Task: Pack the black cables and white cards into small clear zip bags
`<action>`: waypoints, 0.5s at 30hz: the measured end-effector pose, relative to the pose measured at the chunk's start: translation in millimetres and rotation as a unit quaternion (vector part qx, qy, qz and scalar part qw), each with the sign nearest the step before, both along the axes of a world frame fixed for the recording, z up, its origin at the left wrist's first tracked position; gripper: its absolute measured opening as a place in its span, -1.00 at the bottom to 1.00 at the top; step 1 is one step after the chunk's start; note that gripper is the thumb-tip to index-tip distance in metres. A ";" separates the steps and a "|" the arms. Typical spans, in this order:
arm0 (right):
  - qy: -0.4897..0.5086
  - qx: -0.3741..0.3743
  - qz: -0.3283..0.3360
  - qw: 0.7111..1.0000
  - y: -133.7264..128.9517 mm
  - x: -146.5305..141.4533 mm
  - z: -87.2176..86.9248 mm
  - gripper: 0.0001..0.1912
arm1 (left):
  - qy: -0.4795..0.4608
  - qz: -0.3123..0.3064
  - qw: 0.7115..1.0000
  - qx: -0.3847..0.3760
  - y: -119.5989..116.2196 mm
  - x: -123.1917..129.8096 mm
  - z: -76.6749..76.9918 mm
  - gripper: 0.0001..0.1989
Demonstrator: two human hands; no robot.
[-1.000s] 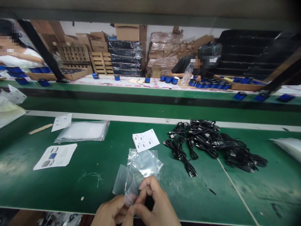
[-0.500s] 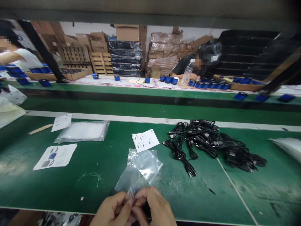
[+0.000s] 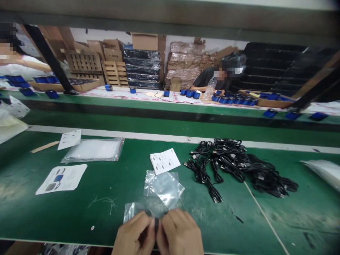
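A clear plastic bag (image 3: 130, 210) is pinched between my two hands close to the table's front edge. My left hand (image 3: 135, 233) has its fingers closed on the bag's edge. Right beside it, my right hand (image 3: 179, 232) is closed on the same bag, the fingertips partly hidden. Beyond the hands lie more clear bags (image 3: 166, 187), overlapping. Behind those sits a stack of printed leaflets (image 3: 165, 161). To the right spreads a heap of black cables (image 3: 231, 159).
On the left lie a printed stack (image 3: 62, 179), a filled zip bag (image 3: 95, 149), a small card (image 3: 69, 139) and a wooden stick (image 3: 45, 146). Across the bench, two people sit near blue items (image 3: 233, 100). A white bag (image 3: 322, 170) rests at the right.
My hands have turned so that both fists point forward, and the held bag has dropped lower and flatter to the left. The view has tilted slightly.
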State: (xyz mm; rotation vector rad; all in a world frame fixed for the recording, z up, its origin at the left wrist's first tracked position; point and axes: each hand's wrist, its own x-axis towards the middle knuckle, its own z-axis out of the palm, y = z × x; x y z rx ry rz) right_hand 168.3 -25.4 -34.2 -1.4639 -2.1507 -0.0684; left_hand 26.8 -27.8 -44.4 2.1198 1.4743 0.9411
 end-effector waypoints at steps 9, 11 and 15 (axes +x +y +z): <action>0.072 -0.185 0.041 0.979 64.4 11.8 57.5 -0.59 | -0.123 0.061 0.977 -0.165 1.8 1.1 -4.0 -0.64; 0.005 -0.221 0.010 0.975 90.3 3.2 64.3 -0.40 | -0.141 0.061 0.968 -0.198 2.1 1.9 -4.9 -0.64; -0.036 -0.275 -0.021 0.961 128.8 -15.8 63.4 -0.26 | -0.166 0.069 0.955 -0.237 1.5 0.5 -7.1 -0.63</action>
